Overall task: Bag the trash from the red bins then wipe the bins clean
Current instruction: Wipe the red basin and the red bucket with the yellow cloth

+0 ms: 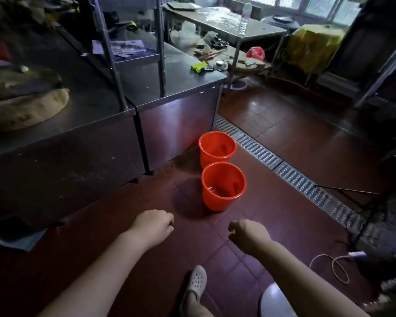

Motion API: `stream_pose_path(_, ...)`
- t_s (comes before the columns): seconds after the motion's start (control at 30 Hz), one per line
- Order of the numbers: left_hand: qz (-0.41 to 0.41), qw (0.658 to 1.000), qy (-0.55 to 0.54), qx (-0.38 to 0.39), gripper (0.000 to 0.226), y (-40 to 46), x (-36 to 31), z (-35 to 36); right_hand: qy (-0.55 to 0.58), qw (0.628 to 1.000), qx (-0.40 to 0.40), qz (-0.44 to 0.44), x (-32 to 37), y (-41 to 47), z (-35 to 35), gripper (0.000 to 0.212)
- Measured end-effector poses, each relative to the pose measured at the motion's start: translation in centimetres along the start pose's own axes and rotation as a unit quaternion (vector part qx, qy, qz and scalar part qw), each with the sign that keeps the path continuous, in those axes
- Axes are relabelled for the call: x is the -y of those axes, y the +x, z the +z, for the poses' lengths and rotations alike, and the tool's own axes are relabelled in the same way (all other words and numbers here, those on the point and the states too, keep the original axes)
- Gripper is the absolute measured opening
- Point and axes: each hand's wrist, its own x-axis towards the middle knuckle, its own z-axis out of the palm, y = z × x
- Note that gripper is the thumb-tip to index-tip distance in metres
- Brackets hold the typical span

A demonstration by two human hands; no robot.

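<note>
A foot in a white clog [196, 282] stands on the red tile floor [249, 248]. Above it, the left hand [154, 225] and right hand [247, 234] reach forward, fingers loosely curled, holding nothing. Just beyond them sits the near bin [223, 187], the far bin [217, 149] close behind it, beside the steel cabinet [178, 124]. A drain grate [284, 170] runs to their right.

— What is the person wearing?
— Nothing on the arms: both forearms are bare to the frame's edge, no sleeves, and the left hand [154, 225] and right hand [249, 234] are ungloved.
— And the feet?
— One pale clog [196, 283] with round holes over the toe.
</note>
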Motion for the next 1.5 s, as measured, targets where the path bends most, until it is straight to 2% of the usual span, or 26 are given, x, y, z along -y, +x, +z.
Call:
stream_pose_path(0.33,0.025,1.000,0.005,0.011,0.027,24.0,-2.0,-7.6,0.025,0.999,0.004,0.031,-12.2,18.6,-9.1,0.028)
stream_pose_path(0.5,0.039,0.998,0.000,0.043,0.028,33.6,-1.9,-9.4,0.029,0.998,0.009,0.055,-17.7,25.5,-11.4,0.028)
stream_pose_path(0.67,0.075,0.996,-0.006,0.042,0.026,44.6,-2.4,-11.8,0.038,0.992,0.010,0.121,-23.6,31.9,-13.9,0.028)
stream_pose_path(0.97,0.127,0.990,0.024,0.051,0.025,61.1,-8.0,-15.9,0.027,0.984,0.016,0.174,-34.7,40.6,-18.7,0.028)
stream_pose_path(1.1,0.126,0.990,0.049,0.045,0.026,66.9,-11.6,-15.9,0.023,0.987,0.027,0.155,-40.9,44.3,-18.8,0.029)
stream_pose_path(1.27,0.068,0.994,0.075,0.029,0.027,74.4,-17.4,-14.7,0.007,0.995,0.045,0.089,-51.3,50.4,-19.1,0.030)
stream_pose_path(1.4,0.011,0.997,0.055,-0.045,0.018,79.0,-24.1,-15.5,-0.016,0.998,0.063,0.027,-60.1,54.0,-20.9,0.031)
stream_pose_path(1.5,-0.005,0.995,0.057,-0.076,0.030,81.8,-28.4,-16.7,-0.036,0.997,0.070,-0.016,-65.8,56.4,-22.8,0.031)
